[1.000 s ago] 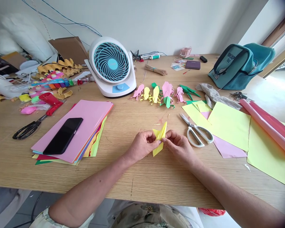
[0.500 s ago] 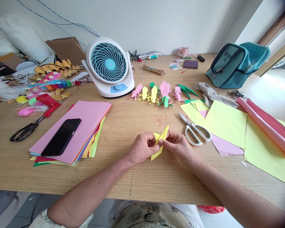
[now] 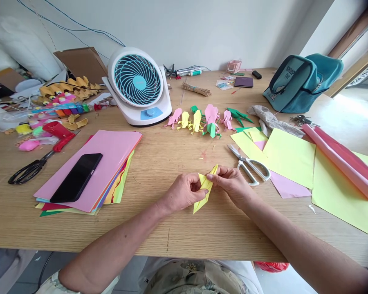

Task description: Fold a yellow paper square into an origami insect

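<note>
"So, where was the yellow folded paper (image 3: 205,184)?"

"Between the person's two hands, over the near part of the wooden table (image 3: 159,155). Whether its lower tip touched the wood, I couldn't tell."

"And the grips?"

"Both were closed on it. The left hand (image 3: 184,190) pinched it from the side, its thumb lying across the front face. The right hand (image 3: 232,184) nipped the upper part between thumb and fingers."

"How did the paper sit?"

"Aslant: one narrow point rose by the right hand's fingers, and the other pointed down towards the person."

"Anything close by?"

"A pair of white-handled scissors (image 3: 243,159) lay just beyond the right hand, blades pointing away. Right of those, yellow sheets (image 3: 290,158) partly covered a pink sheet (image 3: 288,188)."

"What about the other side?"

"Well apart from the left hand lay a pink-topped stack of coloured paper (image 3: 121,143), and a black phone (image 3: 76,178) rested on it."

"And farther back?"

"A row of small folded figures (image 3: 211,113), pink, yellow and green, stood beyond the hands. A white fan (image 3: 138,83) was to their left, tilted slightly upward."
</note>
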`<state>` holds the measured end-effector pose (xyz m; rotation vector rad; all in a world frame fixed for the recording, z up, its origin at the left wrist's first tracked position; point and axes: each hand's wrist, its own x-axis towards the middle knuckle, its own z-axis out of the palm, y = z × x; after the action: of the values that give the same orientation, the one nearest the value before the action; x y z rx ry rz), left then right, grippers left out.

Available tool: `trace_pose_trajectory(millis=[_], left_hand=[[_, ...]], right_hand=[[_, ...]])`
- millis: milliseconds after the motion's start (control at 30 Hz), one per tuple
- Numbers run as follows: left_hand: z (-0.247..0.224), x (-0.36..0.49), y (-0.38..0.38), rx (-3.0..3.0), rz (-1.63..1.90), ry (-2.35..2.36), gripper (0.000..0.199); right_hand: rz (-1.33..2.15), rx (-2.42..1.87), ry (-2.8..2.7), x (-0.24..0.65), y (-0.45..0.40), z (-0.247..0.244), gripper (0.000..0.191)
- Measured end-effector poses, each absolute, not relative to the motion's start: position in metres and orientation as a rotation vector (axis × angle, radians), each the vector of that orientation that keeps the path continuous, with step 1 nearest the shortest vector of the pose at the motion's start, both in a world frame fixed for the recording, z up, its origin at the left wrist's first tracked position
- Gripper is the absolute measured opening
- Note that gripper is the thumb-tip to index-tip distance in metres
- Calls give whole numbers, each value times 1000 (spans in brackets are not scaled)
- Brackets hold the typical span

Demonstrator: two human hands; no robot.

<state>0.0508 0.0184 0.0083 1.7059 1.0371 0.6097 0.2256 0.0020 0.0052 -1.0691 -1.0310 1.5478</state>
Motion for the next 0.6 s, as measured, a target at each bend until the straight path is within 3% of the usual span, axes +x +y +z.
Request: trace_pose_trajectory(millis=[267, 600], left_hand=[[9, 50, 19, 1602, 512, 969, 14], [8, 48, 20, 1650, 484, 910, 17]], right_hand=[[1490, -1132, -988, 230, 5, 10, 37], [1427, -1140, -705, 246, 16, 11, 32]])
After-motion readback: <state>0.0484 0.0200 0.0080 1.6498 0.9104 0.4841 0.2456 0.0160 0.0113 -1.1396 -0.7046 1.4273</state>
